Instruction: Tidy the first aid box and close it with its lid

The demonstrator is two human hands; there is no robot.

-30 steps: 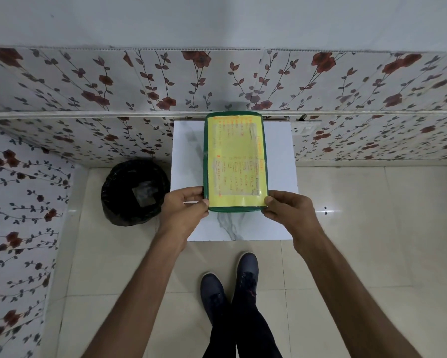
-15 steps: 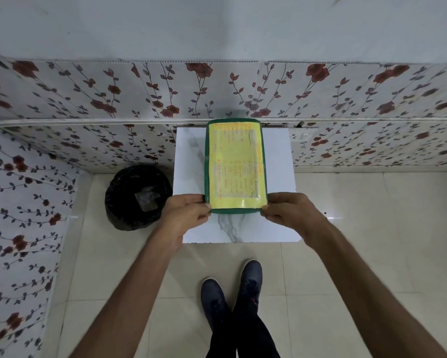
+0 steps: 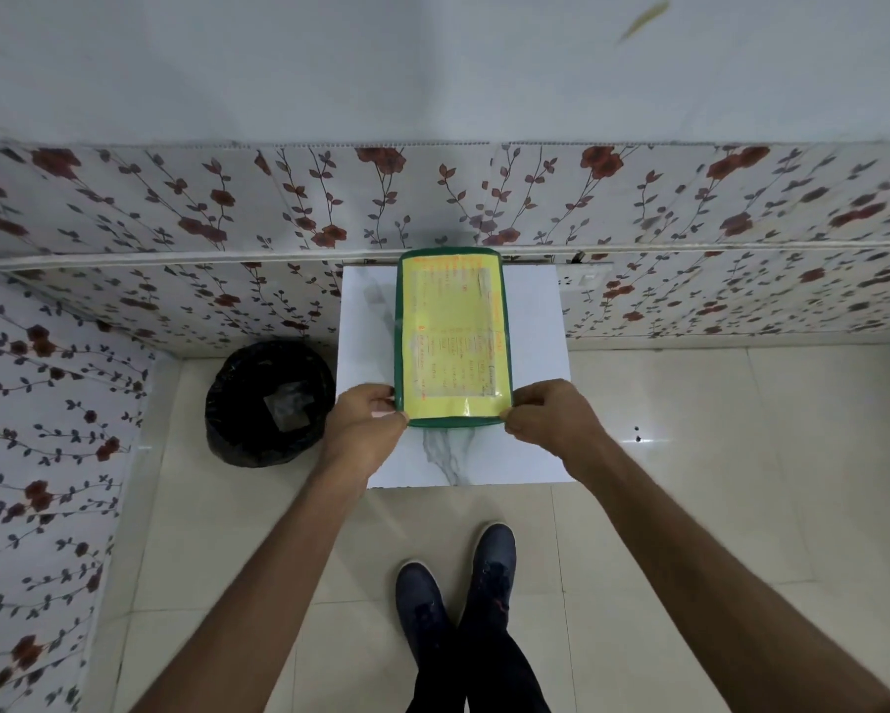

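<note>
Head view, hands (image 3: 461, 427) grip lid (image 3: 452, 337) (green rim)

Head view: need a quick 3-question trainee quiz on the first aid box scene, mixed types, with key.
1. True or false: the green lid carries a yellow sheet with handwriting.
2. Multiple choice: where do the left hand and right hand hold the lid?
A. far corners by the wall
B. near corners
C. middle of the long sides
3. Fill in: on the floor to the left of the white table stands a bin lined with a ____ bag.

Key: 1 true; 2 B; 3 black
</note>
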